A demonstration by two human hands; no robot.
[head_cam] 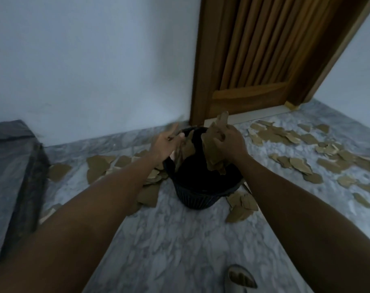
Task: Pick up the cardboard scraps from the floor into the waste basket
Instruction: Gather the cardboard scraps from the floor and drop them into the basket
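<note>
A dark ribbed waste basket (pixel 201 197) stands on the marble floor in the middle of the view. Both my hands are above its mouth. My right hand (pixel 230 142) grips a bunch of brown cardboard scraps (pixel 211 149) that hang down over the basket. My left hand (pixel 165 142) has its fingers spread, and blurred scraps (pixel 185 149) are right beside its fingertips over the basket; whether it still touches them is unclear. Several more scraps lie on the floor to the left (pixel 97 166), to the right (pixel 302 163) and against the basket's foot (pixel 241 206).
A wooden door (pixel 256 60) in its frame stands behind the basket. A grey-covered mattress or cushion (pixel 8 161) lies along the left wall. A sandalled foot (pixel 240 279) shows at the bottom edge. Bare marble floor (pixel 180 240) lies between my arms.
</note>
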